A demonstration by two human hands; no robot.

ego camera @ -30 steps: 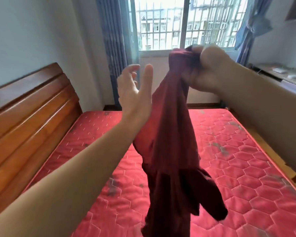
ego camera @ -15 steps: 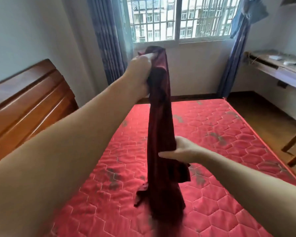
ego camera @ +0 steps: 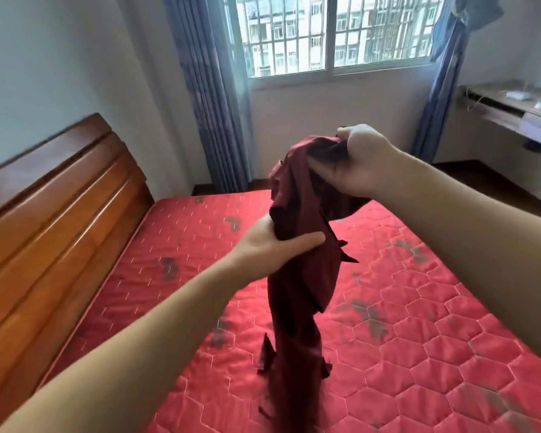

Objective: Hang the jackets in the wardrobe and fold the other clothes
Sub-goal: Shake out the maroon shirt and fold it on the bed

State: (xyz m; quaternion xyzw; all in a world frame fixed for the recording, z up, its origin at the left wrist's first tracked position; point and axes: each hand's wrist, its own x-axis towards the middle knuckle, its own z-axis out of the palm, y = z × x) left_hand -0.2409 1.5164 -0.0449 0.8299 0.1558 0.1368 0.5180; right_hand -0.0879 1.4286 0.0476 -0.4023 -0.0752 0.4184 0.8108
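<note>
A bed with a red quilted mattress fills the lower half of the room, its hexagon stitching marked with dark smudges, and a wooden headboard of stacked horizontal boards runs along its left side against a pale wall. Behind the bed a barred window looks out on apartment blocks, with a blue curtain hanging at its left and another, gathered up high, at its right. A wooden desk stands at the far right edge with a few pale items on top, too small to identify.

Above the mattress a person holds a dark red garment in the air with both bare arms extended. The garment hangs bunched in a long narrow column, and its lower end falls out of the frame at the bottom, blurred, so whether it touches the mattress cannot be told. The right hand is the higher one, fingers clenched around the crumpled top of the cloth at about the level of the window sill. The left hand is lower and nearer the headboard side, grasping the garment partway down, thumb laid across the front of the fabric and fingers hidden behind it. Loose points of cloth stick out to the right just below the left hand and again near the bottom of the column
</note>
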